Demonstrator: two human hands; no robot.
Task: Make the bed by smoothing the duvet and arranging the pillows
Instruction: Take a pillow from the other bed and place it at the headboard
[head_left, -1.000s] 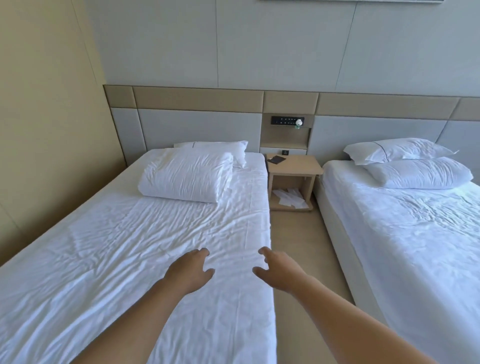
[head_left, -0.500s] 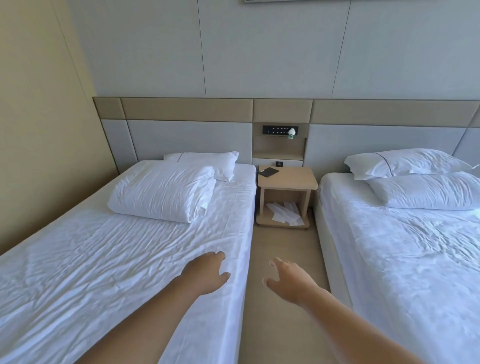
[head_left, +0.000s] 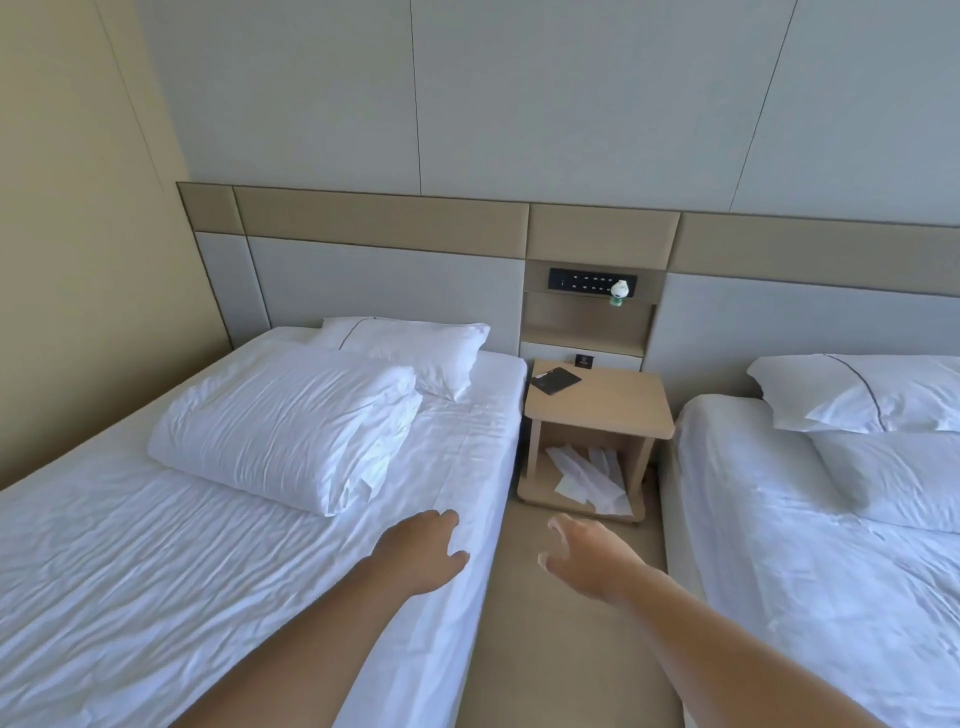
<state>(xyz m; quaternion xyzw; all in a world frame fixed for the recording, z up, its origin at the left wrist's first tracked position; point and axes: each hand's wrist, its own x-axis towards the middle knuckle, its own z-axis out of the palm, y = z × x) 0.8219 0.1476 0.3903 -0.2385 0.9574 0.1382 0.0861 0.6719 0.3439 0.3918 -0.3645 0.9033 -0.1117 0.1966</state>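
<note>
**Folded duvet waiting, both hands reaching in**

Over on the left bed (head_left: 156, 597) we see the folded duvet (head_left: 280, 431), a plump white bundle sitting on the wrinkled sheet near the head end, with a pillow (head_left: 415, 348) tucked behind it against the headboard (head_left: 384, 280). We judge that bundle soft, bulky and light, likely to slump when lifted, so the best hold looks like the loose layered edges on its right side. Our left hand (head_left: 421, 551) hovers over the mattress edge, fingers relaxed and spread, holding nothing. Our right hand (head_left: 592, 556) hangs above the floor gap, fingers splayed wide, also empty. Further right sits the nightstand (head_left: 602, 400), then the right bed (head_left: 805, 597) with two pillows. Compared with half a second back, we have stepped closer to the head end: the duvet looms larger and nearer our left hand.
</note>
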